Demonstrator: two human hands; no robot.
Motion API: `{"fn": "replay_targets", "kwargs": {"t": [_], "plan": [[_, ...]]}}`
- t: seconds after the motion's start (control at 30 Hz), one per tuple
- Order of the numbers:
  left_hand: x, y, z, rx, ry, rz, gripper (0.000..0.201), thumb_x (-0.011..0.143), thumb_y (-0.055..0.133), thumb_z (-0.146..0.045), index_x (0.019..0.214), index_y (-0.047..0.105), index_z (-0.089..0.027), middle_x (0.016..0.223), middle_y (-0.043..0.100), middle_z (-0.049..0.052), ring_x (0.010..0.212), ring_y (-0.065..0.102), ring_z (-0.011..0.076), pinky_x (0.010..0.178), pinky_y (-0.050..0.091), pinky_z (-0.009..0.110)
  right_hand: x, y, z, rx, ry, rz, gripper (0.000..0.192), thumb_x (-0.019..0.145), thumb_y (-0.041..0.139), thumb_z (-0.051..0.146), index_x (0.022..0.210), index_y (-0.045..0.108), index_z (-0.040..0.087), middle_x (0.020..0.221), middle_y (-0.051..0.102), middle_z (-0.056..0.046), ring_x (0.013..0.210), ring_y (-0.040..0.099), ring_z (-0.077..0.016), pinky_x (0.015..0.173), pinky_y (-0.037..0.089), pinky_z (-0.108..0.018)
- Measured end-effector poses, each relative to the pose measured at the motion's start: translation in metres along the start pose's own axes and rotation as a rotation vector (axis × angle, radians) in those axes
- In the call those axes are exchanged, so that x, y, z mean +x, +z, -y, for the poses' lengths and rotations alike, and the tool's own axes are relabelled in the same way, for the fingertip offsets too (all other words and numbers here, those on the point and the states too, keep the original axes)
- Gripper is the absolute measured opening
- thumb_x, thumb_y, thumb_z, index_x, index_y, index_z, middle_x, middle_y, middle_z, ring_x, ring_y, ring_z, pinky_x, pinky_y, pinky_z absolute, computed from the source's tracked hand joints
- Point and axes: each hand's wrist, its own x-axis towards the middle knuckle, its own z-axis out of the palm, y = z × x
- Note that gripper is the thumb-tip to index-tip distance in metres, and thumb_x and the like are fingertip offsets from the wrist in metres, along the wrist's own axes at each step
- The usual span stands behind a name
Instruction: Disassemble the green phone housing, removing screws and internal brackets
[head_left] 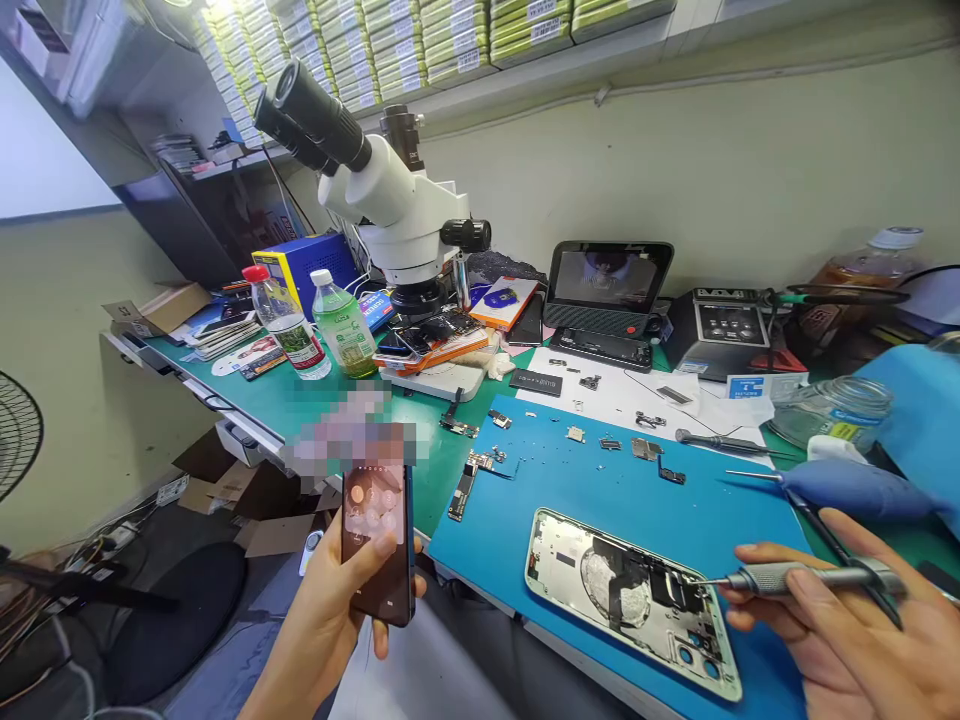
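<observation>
Left hand grips a phone off the bench's near edge — right hand pinches a screwdriver, tip over the opened phone frame overhanging the blue mat.

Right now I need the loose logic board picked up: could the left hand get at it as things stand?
Probably not at once: the left hand holds a phone. The logic board lies uncovered on the mat's near edge.

Two bare hands, left hand and right hand, seen from above at a repair bench. No gloves, rings or watch visible. Left forearm uncovered to the frame's lower edge, no sleeve in sight. Fingernails short and unpainted. Right wrist cut off by the frame.
</observation>
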Motion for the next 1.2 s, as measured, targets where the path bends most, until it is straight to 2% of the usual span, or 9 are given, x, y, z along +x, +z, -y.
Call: {"fn": "replay_targets", "kwargs": {"t": [0.1, 0.17, 0.4, 0.53, 0.67, 0.87, 1.0, 1.1, 1.2], "plan": [[0.000, -0.001, -0.002, -0.069, -0.049, 0.028, 0.075, 0.059, 0.100, -0.071, 0.102, 0.067, -0.020, 0.078, 0.078, 0.005, 0.057, 0.079, 0.0289, 0.026, 0.049, 0.022, 0.000, -0.001, 0.001, -0.034, -0.042, 0.033, 0.082, 0.067, 0.096, 0.037, 0.145, 0.069, 0.037, 0.096, 0.080, -0.006, 0.079, 0.075, -0.0234, 0.060, 0.068, -0.022], [0.001, -0.003, -0.003, -0.103, -0.100, 0.047, 0.071, 0.066, 0.094, -0.077, 0.096, 0.067, -0.018, 0.075, 0.078, 0.007, 0.056, 0.079, 0.0296, 0.027, 0.051, 0.024, 0.000, 0.000, 0.002, -0.040, -0.037, 0.026, 0.082, 0.068, 0.095, 0.040, 0.145, 0.068, 0.038, 0.096, 0.079, -0.005, 0.080, 0.074, -0.0235, 0.059, 0.067, -0.023], [0.006, -0.007, 0.000, -0.134, -0.099, 0.000, 0.050, 0.087, 0.080, -0.066, 0.098, 0.063, -0.021, 0.068, 0.075, 0.004, 0.049, 0.076, 0.0280, 0.022, 0.044, 0.022, -0.006, 0.004, 0.008, -0.044, 0.014, -0.002, 0.086, 0.064, 0.097, 0.047, 0.144, 0.066, 0.035, 0.099, 0.078, -0.006, 0.081, 0.072, -0.0234, 0.060, 0.066, -0.027], [0.008, -0.011, 0.004, -0.130, -0.060, -0.022, 0.056, 0.080, 0.085, -0.068, 0.102, 0.062, -0.022, 0.068, 0.075, 0.003, 0.049, 0.076, 0.0277, 0.022, 0.043, 0.020, -0.008, 0.005, 0.011, -0.053, 0.036, 0.009, 0.088, 0.065, 0.097, 0.050, 0.146, 0.064, 0.034, 0.099, 0.078, -0.007, 0.077, 0.071, -0.0242, 0.060, 0.066, -0.033], [0.009, -0.012, 0.006, -0.086, -0.059, -0.044, 0.057, 0.076, 0.092, -0.062, 0.104, 0.059, -0.024, 0.068, 0.074, -0.002, 0.050, 0.076, 0.0265, 0.023, 0.043, 0.018, -0.010, 0.006, 0.012, -0.055, 0.045, 0.016, 0.092, 0.071, 0.094, 0.052, 0.153, 0.058, 0.033, 0.099, 0.079, -0.007, 0.078, 0.071, -0.0230, 0.061, 0.064, -0.030], [0.008, -0.010, 0.001, -0.048, -0.058, -0.016, 0.078, 0.057, 0.098, -0.076, 0.102, 0.059, -0.026, 0.069, 0.074, 0.000, 0.051, 0.076, 0.0277, 0.023, 0.043, 0.020, -0.011, 0.005, 0.012, -0.046, 0.025, 0.032, 0.087, 0.074, 0.094, 0.050, 0.151, 0.058, 0.032, 0.100, 0.077, -0.005, 0.078, 0.070, -0.0211, 0.062, 0.065, -0.028], [0.007, -0.012, -0.003, -0.045, -0.057, 0.032, 0.082, 0.072, 0.082, -0.085, 0.123, 0.064, -0.023, 0.084, 0.081, 0.010, 0.062, 0.079, 0.0348, 0.027, 0.047, 0.027, -0.013, 0.004, 0.015, -0.046, 0.034, 0.033, 0.089, 0.074, 0.094, 0.051, 0.153, 0.057, 0.032, 0.099, 0.077, -0.004, 0.078, 0.069, -0.0208, 0.063, 0.064, -0.028], [0.006, -0.009, -0.005, -0.015, -0.035, 0.024, 0.083, 0.083, 0.080, -0.072, 0.143, 0.058, -0.020, 0.094, 0.084, 0.015, 0.071, 0.081, 0.0391, 0.029, 0.049, 0.029, -0.014, 0.005, 0.015, -0.047, 0.040, 0.034, 0.092, 0.074, 0.094, 0.052, 0.155, 0.056, 0.032, 0.099, 0.077, -0.004, 0.078, 0.069, -0.0214, 0.063, 0.064, -0.029], [0.006, -0.005, -0.009, 0.011, 0.000, 0.021, 0.088, 0.085, 0.080, -0.059, 0.157, 0.049, -0.019, 0.101, 0.085, 0.017, 0.079, 0.082, 0.0447, 0.029, 0.052, 0.034, -0.013, 0.004, 0.014, -0.047, 0.035, 0.035, 0.090, 0.074, 0.094, 0.051, 0.153, 0.057, 0.031, 0.100, 0.076, -0.004, 0.078, 0.069, -0.0218, 0.062, 0.065, -0.030]]}}
